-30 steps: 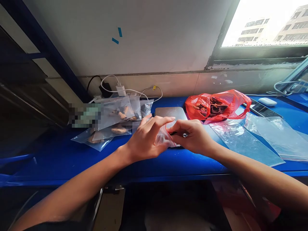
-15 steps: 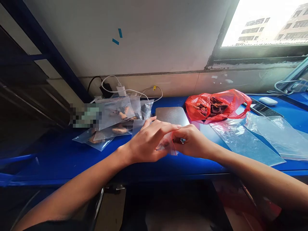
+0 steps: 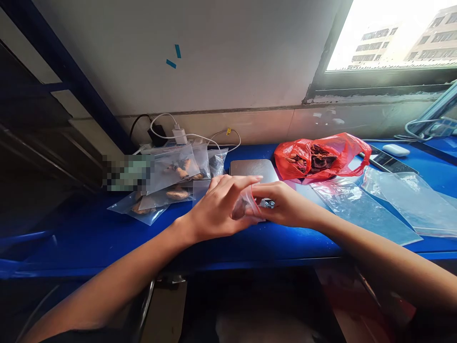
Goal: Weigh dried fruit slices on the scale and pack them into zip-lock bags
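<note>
A small clear zip bag (image 3: 253,206) with a red seal line is held between my two hands over the blue table, in front of a flat silver-topped device like a scale (image 3: 252,167). My left hand (image 3: 216,207) curves round the bag's body from the left, thumb below and fingers above. At the red edge, my right hand (image 3: 287,204) pinches the bag from the right. Small dark-and-white marks show under the right fingers; what they belong to is unclear. The bag's contents are mostly hidden by my left hand.
Left of my hands lie several zip bags (image 3: 174,174) with brown dried pieces inside. A red plastic bag (image 3: 352,150) holding dark dried pieces stands open behind right. Flat clear bags (image 3: 371,214), a phone (image 3: 394,163) and a white earbud case (image 3: 395,150) lie right. A white charger (image 3: 179,136) is at the wall.
Both hands have shifted slightly upward with the zip bag. The red seal edge has moved a little left and looks wider apart, and more marking shows under the right fingers.
</note>
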`<state>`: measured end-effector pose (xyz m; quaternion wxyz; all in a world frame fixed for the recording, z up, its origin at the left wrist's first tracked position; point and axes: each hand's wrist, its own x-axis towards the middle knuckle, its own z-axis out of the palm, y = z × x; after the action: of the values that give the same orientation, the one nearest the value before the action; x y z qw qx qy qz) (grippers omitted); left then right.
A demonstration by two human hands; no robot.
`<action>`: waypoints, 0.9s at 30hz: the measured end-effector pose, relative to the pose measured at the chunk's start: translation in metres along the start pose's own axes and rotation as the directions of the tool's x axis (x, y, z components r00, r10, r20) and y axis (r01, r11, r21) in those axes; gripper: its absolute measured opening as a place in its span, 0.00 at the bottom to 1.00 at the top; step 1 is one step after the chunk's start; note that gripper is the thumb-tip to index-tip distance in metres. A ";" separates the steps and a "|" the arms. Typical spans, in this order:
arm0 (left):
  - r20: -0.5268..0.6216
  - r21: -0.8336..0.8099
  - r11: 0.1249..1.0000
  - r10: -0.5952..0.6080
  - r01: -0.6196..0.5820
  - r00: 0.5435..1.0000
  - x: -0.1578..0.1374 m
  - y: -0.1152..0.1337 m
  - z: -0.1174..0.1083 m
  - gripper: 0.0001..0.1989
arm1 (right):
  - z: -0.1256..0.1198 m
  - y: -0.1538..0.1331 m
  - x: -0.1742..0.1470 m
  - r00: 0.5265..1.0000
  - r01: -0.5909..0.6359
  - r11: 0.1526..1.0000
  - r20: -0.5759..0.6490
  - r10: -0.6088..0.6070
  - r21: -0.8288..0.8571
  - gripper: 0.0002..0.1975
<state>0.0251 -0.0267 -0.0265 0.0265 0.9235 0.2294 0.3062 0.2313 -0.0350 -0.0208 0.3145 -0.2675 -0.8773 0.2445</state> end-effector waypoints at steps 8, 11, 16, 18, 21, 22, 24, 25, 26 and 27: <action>-0.035 -0.169 0.956 -0.248 0.239 0.968 0.003 -0.001 -0.005 0.44 | 0.003 -0.008 -0.002 0.974 0.030 0.999 -0.225 -0.033 -0.016 0.07; 0.020 -0.352 0.890 -0.302 0.290 0.953 0.006 -0.004 -0.011 0.45 | 0.002 -0.004 -0.002 0.929 -0.020 1.000 -0.370 0.010 -0.023 0.05; 0.217 -0.774 0.448 -0.477 0.448 0.852 0.011 -0.009 -0.019 0.40 | -0.012 -0.001 0.001 0.780 -0.172 0.978 -0.590 0.208 0.118 0.05; 0.327 -0.800 0.323 -0.472 0.506 0.819 0.012 -0.008 -0.019 0.41 | -0.013 -0.003 0.002 0.775 -0.174 0.973 -0.589 0.229 0.150 0.04; 0.418 -0.780 0.290 -0.418 0.555 0.806 0.013 -0.005 -0.016 0.39 | -0.010 -0.005 0.002 0.783 -0.148 0.966 -0.571 0.246 0.213 0.04; 0.431 -0.773 0.294 -0.407 0.562 0.805 0.013 -0.005 -0.015 0.38 | -0.009 -0.004 0.002 0.778 -0.141 0.960 -0.573 0.258 0.240 0.04; 0.443 -0.764 0.297 -0.404 0.573 0.800 0.012 -0.005 -0.012 0.35 | -0.007 -0.002 0.002 0.759 -0.136 0.945 -0.582 0.293 0.299 0.05; 0.444 -0.757 0.298 -0.417 0.581 0.793 0.012 -0.005 -0.011 0.34 | -0.007 -0.001 0.002 0.744 -0.133 0.934 -0.590 0.315 0.331 0.06; 0.444 -0.749 0.301 -0.435 0.591 0.784 0.012 -0.005 -0.010 0.31 | -0.007 -0.001 0.003 0.727 -0.128 0.923 -0.599 0.337 0.364 0.06; 0.444 -0.739 0.305 -0.450 0.601 0.775 0.012 -0.006 -0.010 0.28 | -0.008 0.000 0.003 0.711 -0.121 0.911 -0.606 0.357 0.394 0.07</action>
<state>0.0255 -0.0169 -0.0134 0.5922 0.6780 0.3339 0.2794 0.2346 -0.0312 -0.0137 0.6114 -0.3941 -0.6106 0.3130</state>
